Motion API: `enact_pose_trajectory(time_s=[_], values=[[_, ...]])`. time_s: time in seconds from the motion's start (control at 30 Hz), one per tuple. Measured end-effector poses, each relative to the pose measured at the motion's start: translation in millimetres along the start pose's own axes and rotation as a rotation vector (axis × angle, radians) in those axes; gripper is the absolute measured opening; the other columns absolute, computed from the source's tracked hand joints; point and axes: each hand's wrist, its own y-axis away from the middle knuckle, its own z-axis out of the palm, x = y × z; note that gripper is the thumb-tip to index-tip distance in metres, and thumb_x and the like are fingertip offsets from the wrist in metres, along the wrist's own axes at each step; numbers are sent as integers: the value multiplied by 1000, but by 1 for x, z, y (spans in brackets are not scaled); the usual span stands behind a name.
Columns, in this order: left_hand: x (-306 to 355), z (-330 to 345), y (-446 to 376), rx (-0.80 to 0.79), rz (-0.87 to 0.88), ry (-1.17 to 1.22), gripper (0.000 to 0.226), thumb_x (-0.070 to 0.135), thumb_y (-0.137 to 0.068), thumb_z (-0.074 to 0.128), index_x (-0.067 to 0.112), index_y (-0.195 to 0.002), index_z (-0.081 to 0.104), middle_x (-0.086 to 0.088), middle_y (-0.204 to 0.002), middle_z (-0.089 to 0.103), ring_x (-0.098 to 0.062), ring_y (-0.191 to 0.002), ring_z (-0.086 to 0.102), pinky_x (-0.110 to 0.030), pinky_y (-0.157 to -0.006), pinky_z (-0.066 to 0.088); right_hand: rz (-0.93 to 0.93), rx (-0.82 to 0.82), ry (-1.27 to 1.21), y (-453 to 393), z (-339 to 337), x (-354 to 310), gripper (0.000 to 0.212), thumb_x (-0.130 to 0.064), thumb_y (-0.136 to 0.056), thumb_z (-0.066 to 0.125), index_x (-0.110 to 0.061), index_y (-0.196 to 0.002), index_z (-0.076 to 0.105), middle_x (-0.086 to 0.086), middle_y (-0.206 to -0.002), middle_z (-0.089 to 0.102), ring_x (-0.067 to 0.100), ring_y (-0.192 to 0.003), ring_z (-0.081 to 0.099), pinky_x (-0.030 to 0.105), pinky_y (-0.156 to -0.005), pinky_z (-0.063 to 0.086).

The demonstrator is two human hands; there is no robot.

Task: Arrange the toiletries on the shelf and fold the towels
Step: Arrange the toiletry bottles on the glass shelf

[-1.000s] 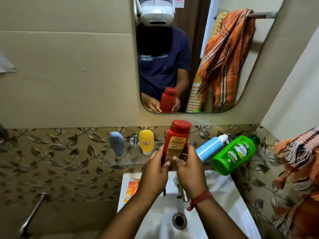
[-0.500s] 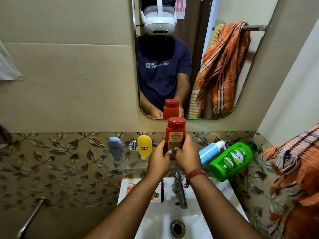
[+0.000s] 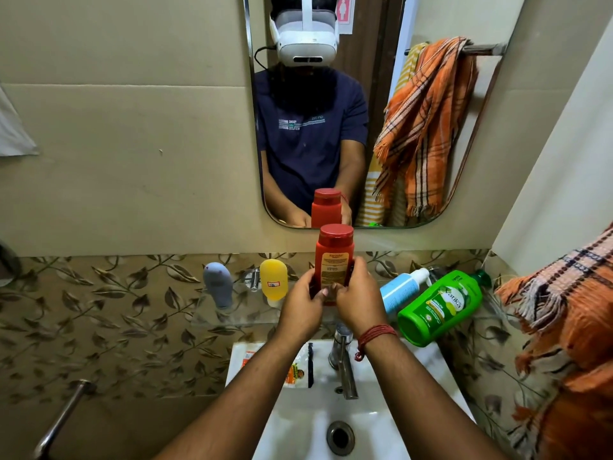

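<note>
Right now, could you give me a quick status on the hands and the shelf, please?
Left hand and right hand both clamped on upright red bottle. Bottle over glass shelf. Green Vatika bottle and blue bottle lying tilted alongside.

Both hands hold a red bottle [image 3: 334,260] upright at the centre of the view, over a glass shelf [image 3: 212,315]. The left hand [image 3: 303,307] wraps its lower left side and the right hand [image 3: 360,302] its lower right, thumbs meeting across the label. At about 9 o'clock from the bottle, a yellow tube [image 3: 273,282] stands cap-down, with a grey tube [image 3: 217,284] beyond it. At 3 o'clock a blue pump bottle [image 3: 396,290] and a green shampoo bottle [image 3: 439,307] lie tilted, side by side. At 6 o'clock a tap [image 3: 343,363] stands on a white sink [image 3: 298,413]. A mirror [image 3: 441,180] fills 12 o'clock. An orange plaid towel [image 3: 570,313] hangs at the right edge.
</note>
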Motion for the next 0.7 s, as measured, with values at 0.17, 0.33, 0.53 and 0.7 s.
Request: enact_pose_trajectory(time_s=[0.17, 0.33, 0.53, 0.7], values=[[-14, 0, 32, 176, -17, 87, 38, 12, -99, 58, 20, -135, 50, 5, -129, 58, -8, -117, 58, -19, -93, 48, -104, 108, -2, 22, -13, 12, 53, -4, -87, 64, -14, -134, 43, 8, -124, 57, 23, -113, 58, 39, -97, 49], [-14, 13, 57, 30, 189, -82, 23, 16, -97, 60, 36, -108, 56, 15, -112, 59, 4, -105, 58, -10, -83, 45, -191, 219, -20, 52, -32, 34, 33, -6, -88, 64, -18, -117, 54, 0, -101, 57, 16, -89, 59, 32, -80, 52], [10, 52, 40, -193, 372, -351, 39, 17, -100, 51, 23, -138, 46, 6, -140, 46, -9, -126, 46, -20, -100, 42, -135, 293, -133, 75, -45, 55, 26, -4, -88, 64, -26, -100, 57, -4, -80, 63, 10, -66, 62, 20, -60, 50], [18, 75, 17, -199, 276, -504, 44, 19, -99, 53, 19, -142, 43, -2, -140, 51, -21, -127, 48, -38, -102, 46, -120, 347, -189, 70, -55, 66, 27, -1, -87, 60, -25, -99, 57, -1, -76, 60, 20, -63, 64, 43, -57, 55]])
